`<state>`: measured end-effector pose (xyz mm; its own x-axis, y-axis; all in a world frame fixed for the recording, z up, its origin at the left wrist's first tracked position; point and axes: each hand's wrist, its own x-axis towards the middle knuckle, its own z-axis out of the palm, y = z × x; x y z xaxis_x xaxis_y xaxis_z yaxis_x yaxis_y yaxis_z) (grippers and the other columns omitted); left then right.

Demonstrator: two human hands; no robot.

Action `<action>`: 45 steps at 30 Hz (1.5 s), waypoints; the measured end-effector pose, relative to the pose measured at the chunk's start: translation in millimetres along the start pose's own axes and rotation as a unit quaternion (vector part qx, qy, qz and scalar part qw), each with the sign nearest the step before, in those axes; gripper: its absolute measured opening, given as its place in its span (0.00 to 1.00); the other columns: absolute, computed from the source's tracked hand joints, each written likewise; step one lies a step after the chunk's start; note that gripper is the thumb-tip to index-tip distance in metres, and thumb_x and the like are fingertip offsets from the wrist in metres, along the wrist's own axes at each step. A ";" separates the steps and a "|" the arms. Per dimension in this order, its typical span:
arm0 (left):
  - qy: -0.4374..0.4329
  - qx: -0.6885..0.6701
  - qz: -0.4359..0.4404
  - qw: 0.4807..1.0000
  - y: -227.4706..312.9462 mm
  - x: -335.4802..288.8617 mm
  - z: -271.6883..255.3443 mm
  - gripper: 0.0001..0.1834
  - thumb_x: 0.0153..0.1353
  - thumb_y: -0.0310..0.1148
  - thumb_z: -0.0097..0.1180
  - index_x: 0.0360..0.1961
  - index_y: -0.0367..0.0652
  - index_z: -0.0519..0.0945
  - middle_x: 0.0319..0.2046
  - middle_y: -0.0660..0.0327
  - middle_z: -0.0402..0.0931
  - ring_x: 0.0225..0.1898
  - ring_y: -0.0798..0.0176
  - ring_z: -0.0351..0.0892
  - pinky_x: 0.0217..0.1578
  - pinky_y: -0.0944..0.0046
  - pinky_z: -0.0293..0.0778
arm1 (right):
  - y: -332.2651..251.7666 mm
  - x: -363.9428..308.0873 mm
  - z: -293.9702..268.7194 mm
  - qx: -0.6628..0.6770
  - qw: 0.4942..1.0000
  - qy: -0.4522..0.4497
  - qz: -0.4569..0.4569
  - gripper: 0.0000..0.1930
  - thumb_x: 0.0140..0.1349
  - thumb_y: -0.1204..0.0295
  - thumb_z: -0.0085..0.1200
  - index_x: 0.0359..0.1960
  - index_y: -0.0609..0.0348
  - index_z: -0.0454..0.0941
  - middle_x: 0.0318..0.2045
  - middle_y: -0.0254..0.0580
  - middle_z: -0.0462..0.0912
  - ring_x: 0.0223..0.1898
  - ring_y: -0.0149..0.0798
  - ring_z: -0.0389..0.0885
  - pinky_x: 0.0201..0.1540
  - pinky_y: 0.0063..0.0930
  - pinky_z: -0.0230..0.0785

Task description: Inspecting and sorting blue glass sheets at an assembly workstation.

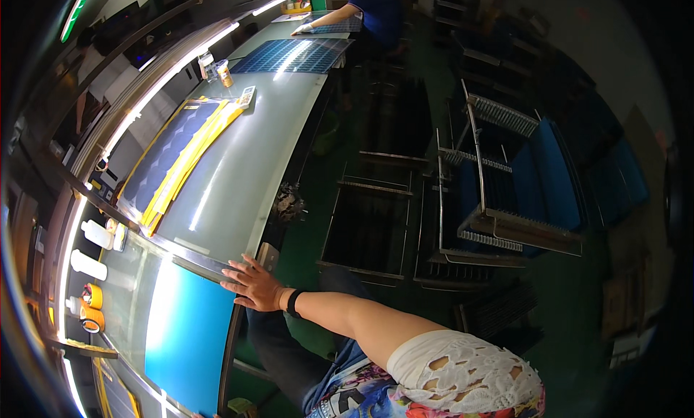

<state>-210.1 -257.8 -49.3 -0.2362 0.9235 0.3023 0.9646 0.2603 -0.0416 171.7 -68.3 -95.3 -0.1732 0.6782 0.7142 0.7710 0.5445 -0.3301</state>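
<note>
A smooth, bright blue sheet (pixel 189 338) lies on the worktop close in front of me, with lamp glare along its far side. My right hand (pixel 253 284), a black band at its wrist, is open and palm down. Its spread fingers rest at the sheet's upper right corner, by the metal strip across the worktop. Of my left hand (pixel 206 416), only a bit of the fingers shows at the bottom edge, by the sheet's lower end. Whether those fingers hold the sheet is cut off from view.
Dark blue sheets with yellow borders (pixel 177 158) lie farther along the bench (pixel 246 165). White bottles (pixel 88 265) and yellow tape rolls (pixel 92 313) stand along its back. Another person (pixel 379 16) works at a gridded panel (pixel 293 55). Metal racks (pixel 506 179) fill the right.
</note>
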 end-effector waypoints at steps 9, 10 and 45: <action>-0.007 -0.026 -0.068 0.997 -10.6 -2.7 1.1 0.32 0.63 0.55 0.38 0.59 0.41 0.67 0.58 0.46 0.64 0.61 0.45 0.59 0.61 0.49 0.52 | -7.6 7.3 0.1 0.007 1.000 -0.009 -0.017 0.24 0.60 0.57 0.49 0.57 0.48 0.67 0.58 0.43 0.64 0.62 0.48 0.57 0.63 0.55 0.44; -0.015 -0.029 -0.050 0.998 -15.5 -3.6 7.6 0.33 0.63 0.56 0.38 0.60 0.41 0.67 0.59 0.47 0.64 0.62 0.45 0.58 0.62 0.49 0.51 | -9.4 7.5 -3.7 -0.010 1.000 -0.015 -0.018 0.24 0.60 0.56 0.48 0.57 0.47 0.67 0.58 0.43 0.64 0.62 0.47 0.58 0.63 0.54 0.44; 0.014 -0.127 -0.093 0.987 0.4 -7.8 -15.5 0.36 0.52 0.54 0.53 0.58 0.43 0.69 0.61 0.57 0.62 0.66 0.50 0.51 0.64 0.42 0.39 | -16.4 10.7 -10.3 -0.069 0.997 -0.031 -0.034 0.21 0.61 0.54 0.46 0.53 0.44 0.72 0.54 0.39 0.68 0.59 0.46 0.61 0.62 0.56 0.45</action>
<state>-206.1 -269.3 -36.9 -0.4125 0.8571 0.3085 0.9037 0.3424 0.2571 163.6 -75.1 -75.9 -0.2623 0.6740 0.6906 0.8322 0.5203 -0.1917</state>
